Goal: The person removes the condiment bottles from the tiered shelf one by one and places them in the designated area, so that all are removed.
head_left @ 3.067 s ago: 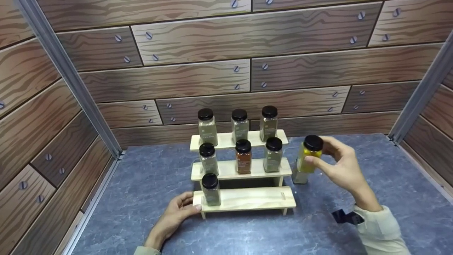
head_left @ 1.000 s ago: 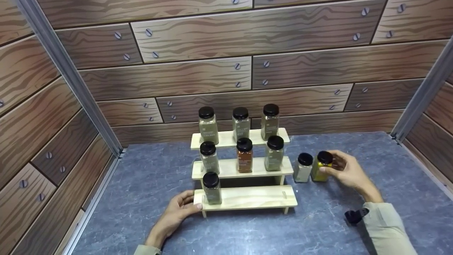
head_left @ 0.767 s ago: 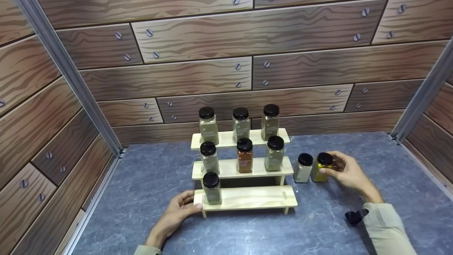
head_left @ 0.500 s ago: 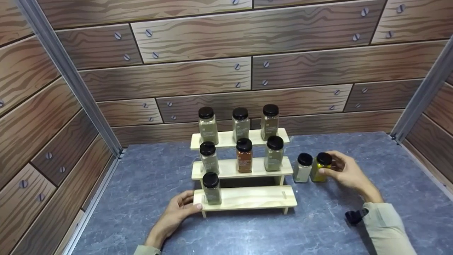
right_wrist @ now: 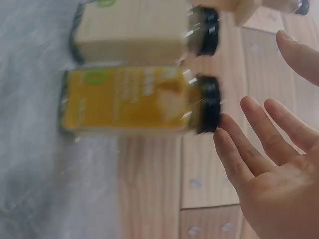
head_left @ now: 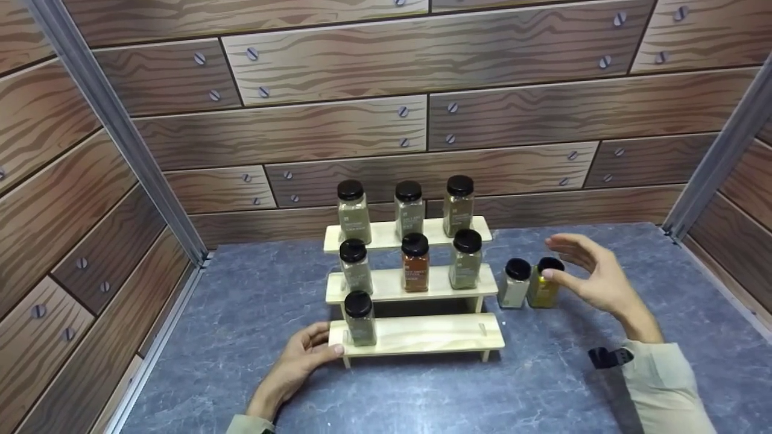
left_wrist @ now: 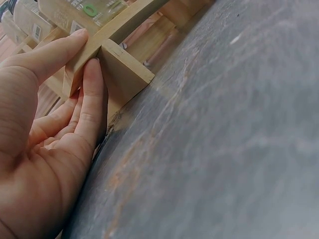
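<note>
My left hand [head_left: 298,358] pinches the left end of the lowest shelf of a three-tier wooden rack [head_left: 431,334]; in the left wrist view the thumb lies on top and fingers [left_wrist: 92,94] sit underneath. My right hand [head_left: 600,289] is spread, thumb and fingers apart, just above and right of a yellow spice jar [head_left: 543,294] with a black lid. That jar stands upright on the table, right beside a pale spice jar [head_left: 514,292]. In the right wrist view the yellow jar [right_wrist: 129,99] is blurred, with fingertips close to its lid.
Three spice jars stand on the top shelf [head_left: 380,235] and three on the middle one, including a red-brown jar [head_left: 415,271]. A dark-lidded jar [head_left: 360,325] is at the lowest shelf's left end. Wood-patterned walls [head_left: 338,138] enclose the blue-grey table [head_left: 422,398].
The yellow jar, held up in my right hand at first, was set down beside the pale jar. The right hand has since let go and risen slightly. My left hand stays put.
</note>
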`<state>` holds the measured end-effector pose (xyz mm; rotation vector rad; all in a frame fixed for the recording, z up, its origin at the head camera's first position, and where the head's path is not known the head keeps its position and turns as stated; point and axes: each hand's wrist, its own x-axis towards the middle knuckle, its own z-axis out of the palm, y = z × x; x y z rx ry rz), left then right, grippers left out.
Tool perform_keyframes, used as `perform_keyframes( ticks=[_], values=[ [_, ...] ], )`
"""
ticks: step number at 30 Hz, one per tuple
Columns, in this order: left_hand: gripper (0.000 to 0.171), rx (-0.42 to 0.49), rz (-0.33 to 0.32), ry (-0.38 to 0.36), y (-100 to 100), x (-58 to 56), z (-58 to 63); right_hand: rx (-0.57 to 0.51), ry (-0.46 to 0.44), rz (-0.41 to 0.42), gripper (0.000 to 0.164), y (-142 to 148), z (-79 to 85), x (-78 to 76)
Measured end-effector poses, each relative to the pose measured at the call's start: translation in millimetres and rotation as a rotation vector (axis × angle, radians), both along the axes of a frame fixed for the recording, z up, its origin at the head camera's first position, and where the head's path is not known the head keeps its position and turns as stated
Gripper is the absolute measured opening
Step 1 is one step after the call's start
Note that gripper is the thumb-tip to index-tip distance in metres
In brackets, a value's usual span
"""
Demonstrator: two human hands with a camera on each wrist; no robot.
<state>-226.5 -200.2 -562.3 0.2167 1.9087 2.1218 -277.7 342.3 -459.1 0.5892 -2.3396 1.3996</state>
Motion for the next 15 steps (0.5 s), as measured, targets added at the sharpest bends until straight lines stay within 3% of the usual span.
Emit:
perform_keyframes(
  ticks=[8, 15],
  values=[
    [0.071, -0.012, 0.003, 0.008, -0.9, -2.3, 0.9, -0.040, 0.081, 0.020, 0.064, -27.4, 25.4, 13.1],
    [0.069, -0.013, -0.013, 0.016, -1.4, -1.6, -1.0, -0.105, 0.161, 0.166, 0.069, -62.2, 39.6, 27.1]
  ],
)
